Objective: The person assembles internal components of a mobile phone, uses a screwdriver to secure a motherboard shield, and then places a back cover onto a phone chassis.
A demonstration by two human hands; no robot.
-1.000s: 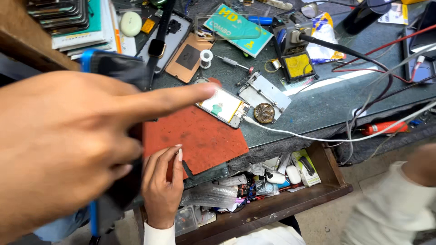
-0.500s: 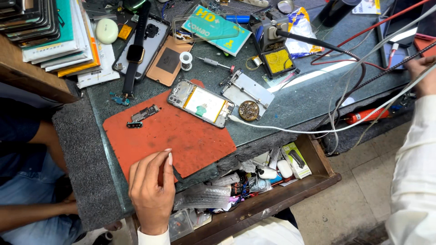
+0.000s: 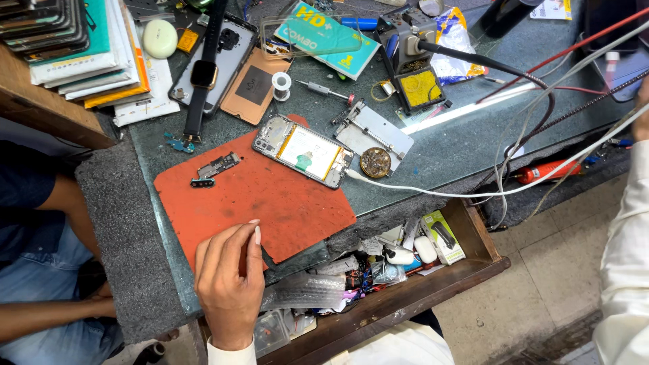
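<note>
Teal flat package [image 3: 331, 34] behind opened phone [image 3: 304, 150].

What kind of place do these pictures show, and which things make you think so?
Most likely a small phone repair bench. An opened phone lies on a red work mat, a soldering iron stand sits behind it, and a drawer below holds small parts. The left hand rests at the mat's near edge.
</note>
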